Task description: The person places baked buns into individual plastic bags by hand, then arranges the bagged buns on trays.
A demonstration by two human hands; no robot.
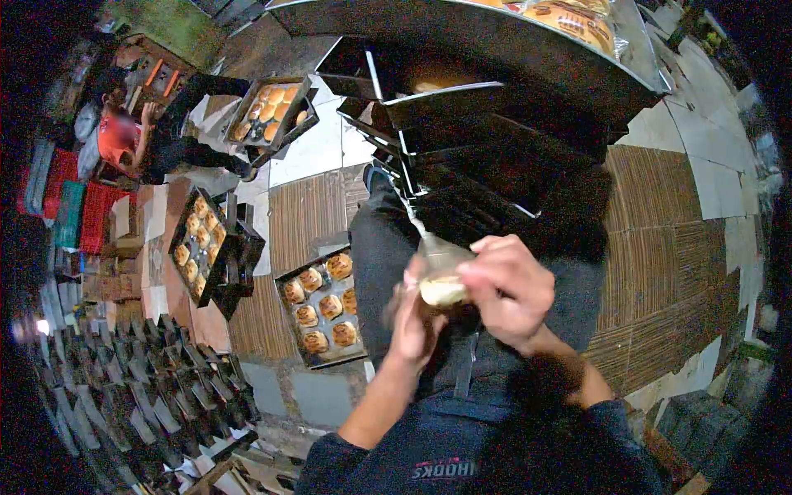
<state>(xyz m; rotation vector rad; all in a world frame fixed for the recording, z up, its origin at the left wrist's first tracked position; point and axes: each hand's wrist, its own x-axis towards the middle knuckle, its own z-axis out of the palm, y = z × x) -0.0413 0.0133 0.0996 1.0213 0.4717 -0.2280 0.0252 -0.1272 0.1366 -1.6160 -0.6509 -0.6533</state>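
Note:
A cone-shaped, see-through bag (440,255) is held in front of my lap, its narrow end pointing away from me. Something pale yellow (444,291) shows at its near end; I cannot make out exactly what it is. My right hand (513,290) pinches the bag's right side with bent fingers. Against the left side rests my left hand (412,322), its fingers wrapped along the bag and partly blurred. On the floor to the left lies a tray of browned buns (321,359).
Two more trays of buns (188,289) (233,128) stand farther left. A person in a red top (120,140) sits beyond. Ahead is a dark table with metal racks (445,92) and bagged bread (573,21) on top. Stacked dark metal pans (140,379) fill the lower left.

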